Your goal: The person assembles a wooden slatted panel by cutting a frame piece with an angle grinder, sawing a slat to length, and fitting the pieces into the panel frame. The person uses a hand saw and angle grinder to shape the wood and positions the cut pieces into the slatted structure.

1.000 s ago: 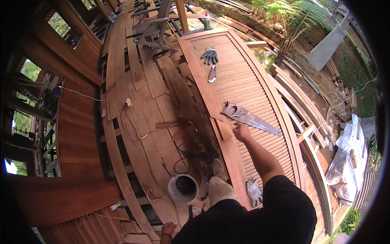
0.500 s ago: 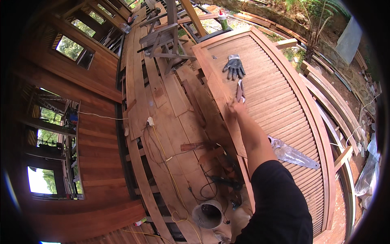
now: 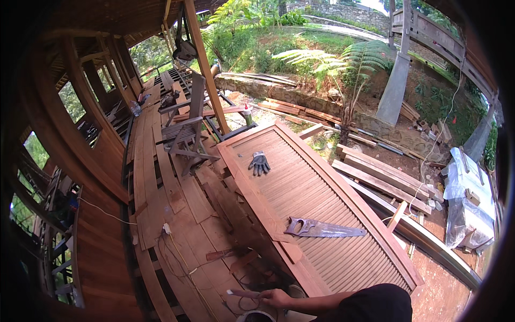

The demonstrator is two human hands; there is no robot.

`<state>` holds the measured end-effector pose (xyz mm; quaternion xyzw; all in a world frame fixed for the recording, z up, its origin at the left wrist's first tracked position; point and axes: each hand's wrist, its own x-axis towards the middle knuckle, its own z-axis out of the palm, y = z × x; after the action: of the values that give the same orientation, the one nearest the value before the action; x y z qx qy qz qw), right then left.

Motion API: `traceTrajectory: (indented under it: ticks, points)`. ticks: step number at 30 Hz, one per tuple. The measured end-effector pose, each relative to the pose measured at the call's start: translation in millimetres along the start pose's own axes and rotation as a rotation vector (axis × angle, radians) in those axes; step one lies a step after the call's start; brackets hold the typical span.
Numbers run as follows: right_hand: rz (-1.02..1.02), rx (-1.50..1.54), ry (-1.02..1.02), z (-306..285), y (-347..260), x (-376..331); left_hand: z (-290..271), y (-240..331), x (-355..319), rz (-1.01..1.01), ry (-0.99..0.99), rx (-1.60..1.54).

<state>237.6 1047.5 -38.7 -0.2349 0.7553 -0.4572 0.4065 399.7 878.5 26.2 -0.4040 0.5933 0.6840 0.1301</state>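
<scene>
My right hand is closed around a thin, flat brownish strip with a pale tip; its exact kind cannot be made out. This hand is low in the picture, above a grey bucket cut off by the lower edge. My left hand is out of view. Right of the strip lies a large louvred wooden panel with a smooth frame. Resting flat on its slats are a handsaw and a black and grey work glove.
A slatted wooden chair stands on the plank floor, which has gaps between boards. Cables run along the planks. Timber beams lie stacked beyond the panel. A green bottle stands near the post.
My right hand has drawn back from the panel toward the bucket, still holding the strip. The view has swung up and right, showing more of the garden. The glove and saw remain on the panel.
</scene>
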Motion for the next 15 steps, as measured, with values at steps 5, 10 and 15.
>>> traceTrajectory:
  ticks: [5, 10, 15]
  points:
    - [-0.093, -0.169, -0.202, 73, -27, -124, -18, -44, -49, 0.134, -0.144, -0.052]
    - [0.068, -0.180, 0.060, 126, -59, -213, -41, -92, -100, 0.274, -0.318, 0.053]
    - [-0.059, -0.059, 0.243, 166, -70, -260, -38, -93, -140, 0.436, -0.529, 0.277]
